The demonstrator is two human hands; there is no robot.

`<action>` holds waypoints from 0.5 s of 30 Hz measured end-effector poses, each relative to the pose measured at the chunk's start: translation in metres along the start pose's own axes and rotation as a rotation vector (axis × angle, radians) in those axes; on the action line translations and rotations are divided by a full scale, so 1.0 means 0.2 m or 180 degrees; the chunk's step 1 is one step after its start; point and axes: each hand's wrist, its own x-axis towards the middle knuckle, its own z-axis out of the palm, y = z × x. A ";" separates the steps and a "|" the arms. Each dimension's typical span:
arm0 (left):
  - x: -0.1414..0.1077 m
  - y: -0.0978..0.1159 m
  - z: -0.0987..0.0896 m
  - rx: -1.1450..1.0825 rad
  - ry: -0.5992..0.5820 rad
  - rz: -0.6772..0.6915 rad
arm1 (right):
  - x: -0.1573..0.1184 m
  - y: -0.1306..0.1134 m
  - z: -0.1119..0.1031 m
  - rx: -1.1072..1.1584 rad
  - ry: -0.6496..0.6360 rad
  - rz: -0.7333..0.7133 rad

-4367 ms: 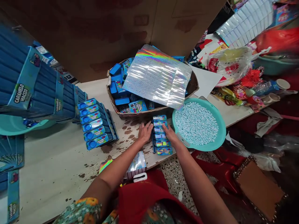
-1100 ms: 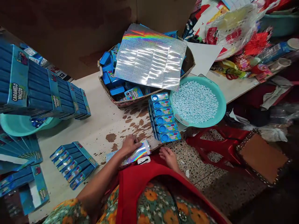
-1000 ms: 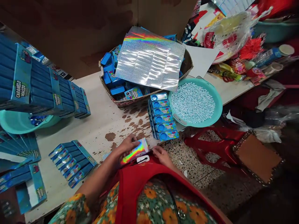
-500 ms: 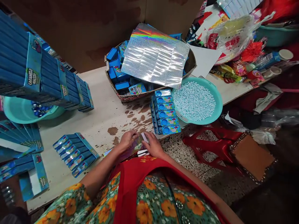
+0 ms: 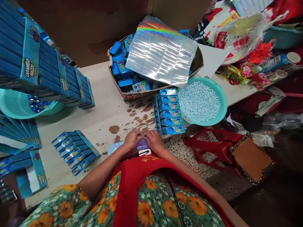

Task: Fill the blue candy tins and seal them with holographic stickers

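Note:
At the table's front edge, close to the red apron (image 5: 132,170), my left hand (image 5: 132,140) and my right hand (image 5: 154,142) meet with fingertips pinched together. Whatever lies between the fingers is too small to make out. Under them is a purplish shiny surface (image 5: 142,144), and a holographic sheet (image 5: 114,147) shows left of my left wrist. A white object with a black line (image 5: 144,152) rests against the apron, below the fingers. Just beyond my right hand stands a display box of blue candy packs (image 5: 169,112).
A turquoise basin (image 5: 223,107) of pale blue candies sits at right. Behind is a basket (image 5: 132,97) of blue packs under silvery sheets (image 5: 163,53). Stacked display boxes (image 5: 47,75) and another basin (image 5: 14,108) stand at left, near a filled box (image 5: 75,151). A red stool (image 5: 210,148) is right.
My hands have drawn closer until the fingertips meet. The pale strip that showed by my right hand is no longer visible. The view has shifted slightly.

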 end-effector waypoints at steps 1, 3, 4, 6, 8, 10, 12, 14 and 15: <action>0.00 0.00 0.00 0.0068 0.0002 -0.0016 | 0.01 0.00 0.00 -0.0032 0.0009 -0.0001; -0.01 0.00 0.00 0.0140 0.0049 0.0001 | 0.03 -0.01 -0.02 -0.0068 0.0041 -0.0017; 0.00 -0.01 -0.01 0.0138 0.0080 0.0040 | 0.04 -0.01 -0.03 -0.0073 0.0068 -0.0024; 0.00 -0.01 -0.01 0.0093 0.0116 0.0109 | 0.05 -0.01 -0.05 -0.0074 0.0147 -0.0050; 0.02 -0.02 -0.01 -0.0002 0.0097 0.0124 | 0.04 -0.01 -0.06 -0.0121 0.0206 -0.0149; 0.03 -0.03 -0.01 -0.0130 0.0063 0.0097 | 0.03 -0.01 -0.05 -0.0218 0.0185 -0.0335; 0.03 -0.03 -0.01 -0.0261 0.0048 0.0068 | 0.00 0.01 -0.03 -0.0317 0.0146 -0.0516; 0.04 -0.03 -0.01 -0.0342 0.0038 -0.0017 | -0.04 0.03 0.00 -0.0381 0.0130 -0.0648; 0.04 -0.03 -0.01 -0.0370 0.0026 -0.0080 | -0.05 0.04 0.02 -0.0400 0.0123 -0.0708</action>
